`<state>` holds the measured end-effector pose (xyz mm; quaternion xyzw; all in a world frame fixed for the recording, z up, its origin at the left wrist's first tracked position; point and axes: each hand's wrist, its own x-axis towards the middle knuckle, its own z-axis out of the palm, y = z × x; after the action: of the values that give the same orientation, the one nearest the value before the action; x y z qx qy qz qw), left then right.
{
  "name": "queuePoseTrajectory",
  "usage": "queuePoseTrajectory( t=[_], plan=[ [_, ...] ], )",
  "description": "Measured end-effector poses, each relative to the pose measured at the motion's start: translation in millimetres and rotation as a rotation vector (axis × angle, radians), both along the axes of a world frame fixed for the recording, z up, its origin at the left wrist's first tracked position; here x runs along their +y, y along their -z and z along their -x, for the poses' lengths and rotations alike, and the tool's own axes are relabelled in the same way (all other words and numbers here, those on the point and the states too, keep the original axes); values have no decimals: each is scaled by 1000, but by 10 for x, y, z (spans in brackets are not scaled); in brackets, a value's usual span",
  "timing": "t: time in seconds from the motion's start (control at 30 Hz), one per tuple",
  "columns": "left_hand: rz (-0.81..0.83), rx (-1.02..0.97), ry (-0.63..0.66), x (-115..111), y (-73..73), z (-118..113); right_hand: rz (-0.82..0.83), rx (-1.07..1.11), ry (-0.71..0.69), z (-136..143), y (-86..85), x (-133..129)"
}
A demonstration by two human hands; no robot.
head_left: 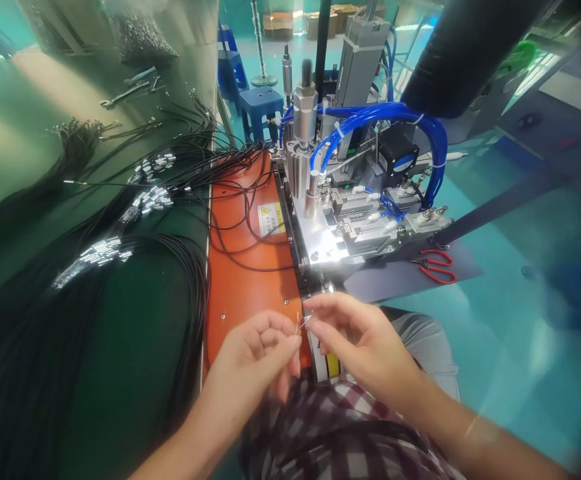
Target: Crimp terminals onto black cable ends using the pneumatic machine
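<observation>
My left hand (258,353) is closed, with thumb and fingertips pinching the stripped end of a cable from which thin wires (299,325) stick up. Facing it, my right hand (363,337) has its thumb tip at a fine white wire, apparently pinched against a finger behind it. The right forefinger reaches out above. Both hands are held over the near end of an orange machine cover (250,287), just above my lap. How the rest of the held cable runs is hidden behind my left hand.
Bundles of black cables (180,260) with shiny ends (95,257) lie on the green table (130,333) at left. A metal press machine (330,240) with blue air hoses (385,113) stands ahead. Red-handled scissors (438,267) lie right of it. Blue stools (260,103) stand behind.
</observation>
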<state>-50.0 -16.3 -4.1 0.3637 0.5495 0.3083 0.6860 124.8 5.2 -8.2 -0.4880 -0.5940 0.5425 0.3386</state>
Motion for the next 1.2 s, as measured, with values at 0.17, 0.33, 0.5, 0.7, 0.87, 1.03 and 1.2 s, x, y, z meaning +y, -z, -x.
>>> queuePoseTrajectory(
  t=[0.17, 0.33, 0.5, 0.7, 0.87, 1.03, 1.2],
  plan=[
    [9, 26, 4, 1, 8, 0, -197, -41, -87, -12, -20, 11],
    [12, 28, 9, 5, -1, -18, -290, -78, -87, -28, -13, -14],
    [6, 32, 18, -22, -14, -42, -149, -104, 25, -24, 7, -38],
    [-51, 31, -2, -58, -62, -71, 35, 0, -59, -45, -63, -25],
    [47, -184, 57, -32, -101, -40, -64, -14, -170, -115, -136, 4],
    [176, -345, 188, -28, -86, 1, -31, 39, -281, -172, -126, -1],
    [106, -295, 218, -74, -95, -29, -37, 72, -343, -162, -102, -2]
  ],
)
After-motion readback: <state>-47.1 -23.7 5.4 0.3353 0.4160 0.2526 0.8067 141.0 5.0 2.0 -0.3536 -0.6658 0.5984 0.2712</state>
